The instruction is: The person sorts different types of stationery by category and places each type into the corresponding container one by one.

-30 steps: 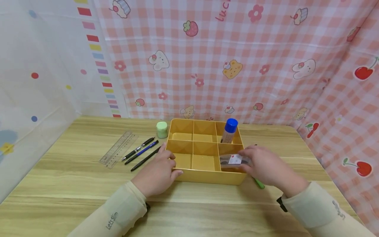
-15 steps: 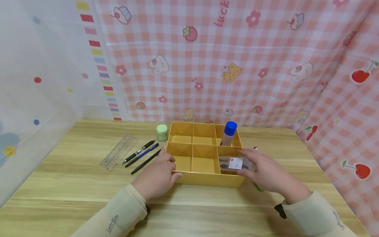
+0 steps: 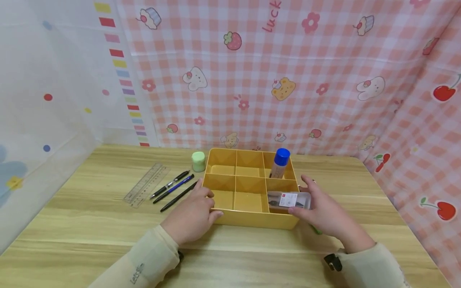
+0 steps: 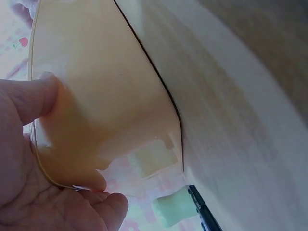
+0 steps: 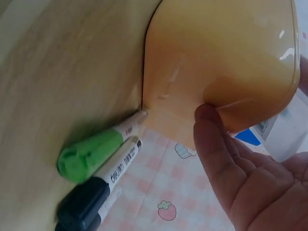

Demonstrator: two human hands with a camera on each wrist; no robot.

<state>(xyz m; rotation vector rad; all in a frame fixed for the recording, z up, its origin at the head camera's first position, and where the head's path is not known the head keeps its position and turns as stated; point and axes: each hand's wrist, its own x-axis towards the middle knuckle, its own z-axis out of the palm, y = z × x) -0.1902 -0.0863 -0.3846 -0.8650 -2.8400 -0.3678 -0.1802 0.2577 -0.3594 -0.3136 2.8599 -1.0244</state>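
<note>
A yellow six-compartment organizer box (image 3: pixel 252 218) sits on the table. My left hand (image 3: pixel 192 214) grips its front left corner, thumb on the front wall and fingers along the left side, as the left wrist view shows. A clear plastic case (image 3: pixel 300 199) with a white label lies in the front right compartment, its right end jutting over the rim. My right hand (image 3: pixel 320 210) is spread around that end, thumb at the front rim. In the right wrist view, straight fingers (image 5: pixel 208 125) touch the outer wall. A blue-capped glue stick (image 3: pixel 280 163) stands in the back right compartment.
Left of the box lie several pens (image 3: pixel 173 189), a clear ruler (image 3: pixel 145 185) and a small light green jar-like item (image 3: pixel 198 161). Against the right side are a green highlighter (image 5: pixel 91 154) and a black-capped marker (image 5: pixel 98 187). A patterned curtain (image 3: pixel 230 80) hangs behind the table.
The case has slid to the right and rests out over the rim. My right hand has spread its fingers and let the case go. The left hand keeps its grip.
</note>
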